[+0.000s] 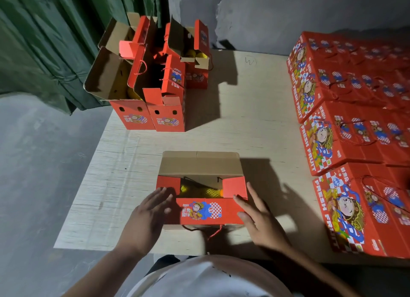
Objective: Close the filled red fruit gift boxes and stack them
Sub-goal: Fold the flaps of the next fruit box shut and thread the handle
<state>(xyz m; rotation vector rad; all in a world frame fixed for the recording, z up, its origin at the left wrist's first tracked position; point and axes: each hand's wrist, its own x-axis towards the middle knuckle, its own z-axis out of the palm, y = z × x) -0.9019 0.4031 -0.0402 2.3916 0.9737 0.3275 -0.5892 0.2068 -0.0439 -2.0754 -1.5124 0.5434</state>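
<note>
At 6 o'clock, nearest the camera, a person's white-shirted torso [199, 279] fills the bottom edge, both forearms reaching toward 12 o'clock. The left hand [146, 219] lies flat with straight fingers spread wide, its tips touching the left end flap of the open red cardboard fruit gift box [206, 210] at the centre of the pale wooden table [255, 123]. The right hand [259, 219] is likewise spread and holds nothing, its fingers resting on the box's right end flap and the printed front flap. The box's brown rear flap stands up toward 12 o'clock; yellow net-wrapped fruit [199, 190] shows through the gap between the flaps. A red cord handle [213, 232] trails from the box's near side. At 11 o'clock stands a cluster of open red boxes [155, 110] with flaps raised. From 1 to 4 o'clock, closed red boxes marked FRESH FRUIT [346, 141] sit packed together in rows. A green curtain [44, 41] hangs at 10 o'clock.
</note>
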